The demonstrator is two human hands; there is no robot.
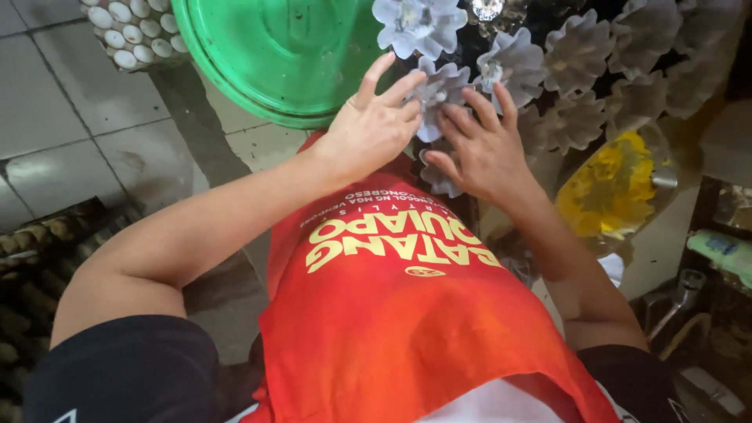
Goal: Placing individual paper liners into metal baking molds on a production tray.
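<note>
Head view, looking straight down past an orange apron [407, 313] with yellow print. Left hand [374, 125] laid flat, fingers spread and long, fingertips resting on a pale fluted foil cup [439, 92], thumb lifted toward the green basin [274, 55]. Right hand [484, 149] just beside it, fingers also spread, pressing down on the same cluster of cups; whether either hand actually pinches a cup, cannot tell. Another foil cup [439, 178] peeking out under the right palm, at the apron's upper edge.

Around the hands: more fluted cups [595, 47] packed close in rows across the upper right, on a dark surface, one [417, 23] brighter and whiter than the rest. Green round basin close to the left hand's fingertips, partly overlapping the view of the cups. Tray of white eggs [129, 31] at the upper left corner, well apart. Clear plastic bag with yellow contents [611, 188] right of the right wrist. Grey tiled floor [70, 133] to the left. Forearms crossing much of the lower frame, hiding what lies beneath
</note>
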